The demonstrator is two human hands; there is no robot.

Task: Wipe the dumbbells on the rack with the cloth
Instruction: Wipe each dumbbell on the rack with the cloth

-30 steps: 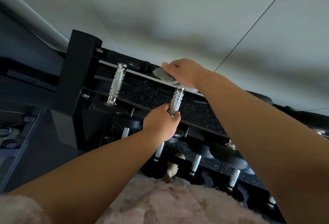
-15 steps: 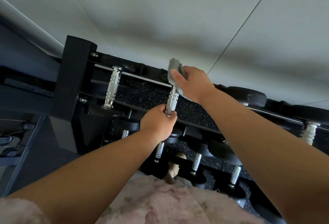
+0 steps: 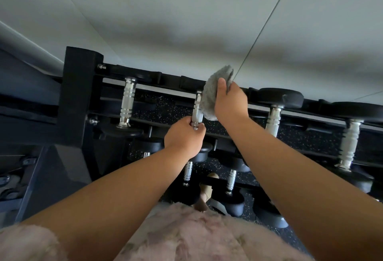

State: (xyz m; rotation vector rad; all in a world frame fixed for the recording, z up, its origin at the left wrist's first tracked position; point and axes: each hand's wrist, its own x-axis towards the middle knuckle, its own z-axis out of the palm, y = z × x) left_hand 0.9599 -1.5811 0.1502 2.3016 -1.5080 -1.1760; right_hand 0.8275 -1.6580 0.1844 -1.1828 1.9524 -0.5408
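On the rack's [image 3: 80,99] top tier, the left hand [image 3: 183,137] grips the dumbbell [image 3: 197,109] handle's near end, likely steadying it, while the right hand [image 3: 230,103] clamps the cloth [image 3: 211,94] against its far end.

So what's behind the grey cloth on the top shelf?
The grey fluffy cloth, gripped by the right hand, covers the far end of the chrome dumbbell handle that the left hand holds. That dumbbell's far head is hidden.

No readable text, label, brand, number or sign is found anywhere: none on the black steel dumbbell rack [image 3: 79,99], none on the chrome-handled black dumbbells [image 3: 126,103] by the hands.
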